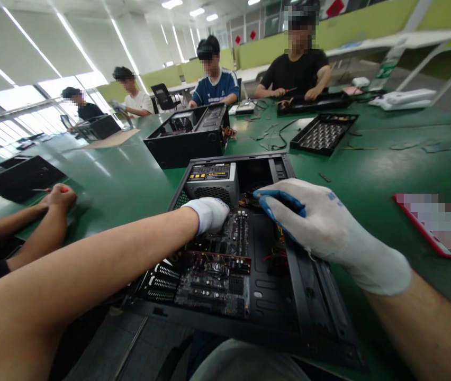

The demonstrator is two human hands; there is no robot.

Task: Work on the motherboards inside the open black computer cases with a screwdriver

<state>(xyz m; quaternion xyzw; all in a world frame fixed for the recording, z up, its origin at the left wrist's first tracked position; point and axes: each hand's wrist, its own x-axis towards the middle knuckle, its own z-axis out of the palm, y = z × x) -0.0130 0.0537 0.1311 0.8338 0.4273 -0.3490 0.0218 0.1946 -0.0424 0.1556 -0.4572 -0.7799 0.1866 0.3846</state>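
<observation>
An open black computer case [273, 328] lies in front of me, its motherboard [213, 288] facing up. A grey power supply [212, 177] sits in its far left corner, and a graphics card [217, 264] stands across the board. My left hand [210, 214], in a white glove, reaches down at the board's upper end beside the power supply; its fingers are hidden. My right hand [308, 211], in a white glove with blue fingertips, is bent over the case. Its thumb and fingers come together at a dark cable bundle [249, 199] near the power supply.
Another open case [186, 145] stands just beyond mine, with a black perforated panel [324, 133] to its right. A red-edged device [427, 222] lies at the right. Several co-workers sit around the green table [102, 185]; one pair of hands [61, 196] at the left holds a screwdriver.
</observation>
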